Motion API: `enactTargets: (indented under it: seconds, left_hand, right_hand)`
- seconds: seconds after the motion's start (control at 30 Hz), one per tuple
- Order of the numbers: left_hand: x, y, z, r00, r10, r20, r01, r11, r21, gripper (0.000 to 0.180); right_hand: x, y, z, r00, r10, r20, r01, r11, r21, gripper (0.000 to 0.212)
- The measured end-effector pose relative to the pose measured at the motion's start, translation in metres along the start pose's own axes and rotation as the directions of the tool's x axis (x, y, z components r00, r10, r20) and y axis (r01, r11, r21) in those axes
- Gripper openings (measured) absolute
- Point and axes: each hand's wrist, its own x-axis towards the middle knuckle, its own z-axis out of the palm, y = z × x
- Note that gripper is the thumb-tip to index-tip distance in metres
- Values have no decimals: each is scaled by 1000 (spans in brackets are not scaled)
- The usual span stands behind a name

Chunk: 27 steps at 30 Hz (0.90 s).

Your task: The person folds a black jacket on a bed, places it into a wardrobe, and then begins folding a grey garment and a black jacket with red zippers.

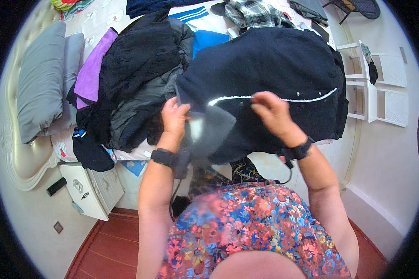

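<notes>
Your left hand (174, 118) grasps blurred grey flap (220, 131) of dark jacket (270, 60); right hand (275, 116) at white strip (307, 100), grip unclear. Uneven tug could skew strip, bunch jacket.

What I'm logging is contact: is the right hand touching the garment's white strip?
Cannot tell: the head view shows the right hand covering part of the white strip, hiding any gap.
</notes>
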Motion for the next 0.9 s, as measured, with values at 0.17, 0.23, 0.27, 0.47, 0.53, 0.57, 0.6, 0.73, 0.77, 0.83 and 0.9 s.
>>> enactTargets:
  seconds: [0.17,0.23,0.27,0.47,0.53,0.57,0.6,0.73,0.77,0.83,0.9]
  left_hand:
    - [-17,15,38,973,195,124,-165,962,-219,40]
    - [-20,17,42,956,234,175,-195,957,-216,42]
    - [-15,18,39,946,233,225,-177,953,-245,42]
    - [5,-8,-2,972,-224,67,234,935,-265,22]
    - [6,-19,0,902,-332,277,426,793,-437,22]
    - [9,-24,5,900,-335,280,430,789,-438,22]
    - [10,-23,17,884,-260,388,443,731,-520,23]
    - [10,-14,50,875,-163,455,428,700,-572,25]
    - [10,-13,53,890,-185,417,401,754,-521,25]
    - [10,-4,54,898,-218,383,401,763,-506,26]
    - [11,-2,53,905,-247,345,399,774,-491,27]
  right_hand:
    - [33,-51,89,972,-198,130,217,964,-153,50]
    - [37,-44,108,982,-19,186,73,955,-286,46]
    - [41,-35,110,972,159,175,-154,987,-45,38]
    - [57,8,89,818,442,367,-550,416,724,22]
    - [58,10,86,811,427,401,-566,394,724,23]
    - [58,10,85,805,405,434,-578,371,727,23]
    - [57,11,85,801,414,433,-582,370,724,23]
    - [56,17,87,798,401,449,-598,440,670,23]
    - [55,20,86,806,422,415,-589,502,634,23]
    - [56,13,75,835,403,374,-549,636,542,24]
    - [51,12,68,863,373,340,-497,751,435,24]
